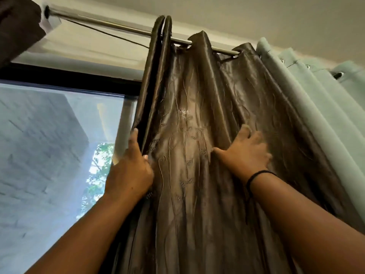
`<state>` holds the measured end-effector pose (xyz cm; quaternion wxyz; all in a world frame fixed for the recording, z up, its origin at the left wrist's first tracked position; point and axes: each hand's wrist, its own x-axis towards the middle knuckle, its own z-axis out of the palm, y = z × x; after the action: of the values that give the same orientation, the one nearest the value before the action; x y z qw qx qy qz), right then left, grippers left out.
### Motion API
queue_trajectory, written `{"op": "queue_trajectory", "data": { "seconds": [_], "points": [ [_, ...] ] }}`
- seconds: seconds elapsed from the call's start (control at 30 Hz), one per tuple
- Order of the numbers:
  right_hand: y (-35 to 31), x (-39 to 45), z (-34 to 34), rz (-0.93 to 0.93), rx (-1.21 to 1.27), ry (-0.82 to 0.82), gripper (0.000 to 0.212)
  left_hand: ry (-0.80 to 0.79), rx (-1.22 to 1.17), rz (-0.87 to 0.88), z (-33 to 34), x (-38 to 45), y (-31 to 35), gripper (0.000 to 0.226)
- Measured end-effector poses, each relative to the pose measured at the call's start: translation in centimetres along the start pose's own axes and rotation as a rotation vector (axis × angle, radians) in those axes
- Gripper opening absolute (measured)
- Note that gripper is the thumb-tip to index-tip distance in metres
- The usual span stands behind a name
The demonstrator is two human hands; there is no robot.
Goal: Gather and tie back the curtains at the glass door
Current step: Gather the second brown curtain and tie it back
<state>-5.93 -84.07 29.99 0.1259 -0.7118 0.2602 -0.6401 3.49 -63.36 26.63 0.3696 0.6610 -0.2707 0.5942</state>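
brown curtain (197, 119): glossy satin-like cloth, raised wavy stitching
green curtain (308, 91): matt cloth, metal eyelets
curtain rod (118, 24): polished shiny metal
door frame (69, 76): black, matt
glass door (49, 145): smooth clear glass
wristband (256, 175): thin black cord

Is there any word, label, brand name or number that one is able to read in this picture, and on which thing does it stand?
None: no readable text shows in this view.
The brown curtain carries only an embroidered pattern of wavy lines and motifs, no letters.
The pale green curtain, the metal curtain rod and the black door frame show no label or number.
The black wristband is plain.
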Motion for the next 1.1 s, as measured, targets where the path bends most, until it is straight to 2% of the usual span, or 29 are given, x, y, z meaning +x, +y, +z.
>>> {"op": "queue_trajectory", "data": {
  "seconds": [0.07, 0.1, 0.17, 0.23, 0.3, 0.37, 0.5, 0.63, 0.7, 0.8, 0.87, 0.93, 1.0, 1.1],
  "points": [
    [1.3, 1.3, 0.3, 0.045, 0.189, -0.104, 0.092, 0.042, -0.035, 0.012, 0.4, 0.1, 0.9, 0.081],
    [1.7, 1.7, 0.4, 0.035, 0.267, -0.152, 0.079, 0.047, -0.068, -0.009, 0.7, 0.4, 1.4, 0.085],
    [2.0, 2.4, 0.8, -0.048, 0.252, -0.178, 0.043, 0.023, -0.141, -0.11, 0.8, 1.4, 2.5, 0.084],
    [1.7, 2.5, 1.3, -0.136, 0.203, -0.141, 0.021, -0.003, -0.106, -0.153, 0.9, 2.5, 3.8, 0.064],
    [0.8, 2.3, 1.8, -0.194, 0.23, -0.139, 0.015, -0.003, -0.036, -0.098, 1.0, 3.0, 4.6, 0.037],
    [-0.5, 1.8, 2.2, -0.261, 0.275, -0.161, 0.013, 0.007, -0.025, -0.068, 1.4, 3.1, 5.0, 0.022],
    [-4.6, 0.9, 2.0, -0.402, 0.33, -0.181, 0.007, 0.04, -0.019, -0.097, 1.7, 3.2, 5.0, 0.018],
    [-9.6, 0.0, 1.5, -0.602, 0.393, -0.251, 0.018, 0.07, -0.114, -0.134, 0.9, 3.2, 3.8, 0.02],
    [-11.8, -0.9, 1.0, -0.723, 0.422, -0.289, 0.015, 0.082, -0.207, -0.168, 0.1, 3.1, 3.0, 0.017],
    [-13.5, -2.0, 0.1, -0.88, 0.461, -0.369, 0.022, 0.099, -0.367, -0.25, -1.3, 2.6, 2.1, 0.033],
    [-13.1, -1.7, 0.2, -0.875, 0.556, -0.453, 0.024, 0.023, -0.423, -0.251, -1.6, 2.2, 1.7, 0.048],
    [-11.5, -1.2, -0.1, -0.791, 0.687, -0.568, 0.033, -0.043, -0.445, -0.237, -1.3, 1.9, 2.1, 0.063],
    [-9.6, -0.5, -0.4, -0.755, 0.745, -0.686, 0.037, -0.065, -0.439, -0.224, -0.6, 1.9, 2.9, 0.08],
    [-6.3, 0.4, -1.5, -0.686, 0.834, -0.816, 0.033, -0.085, -0.337, -0.19, 0.9, 2.4, 4.5, 0.085]
  ]
}}
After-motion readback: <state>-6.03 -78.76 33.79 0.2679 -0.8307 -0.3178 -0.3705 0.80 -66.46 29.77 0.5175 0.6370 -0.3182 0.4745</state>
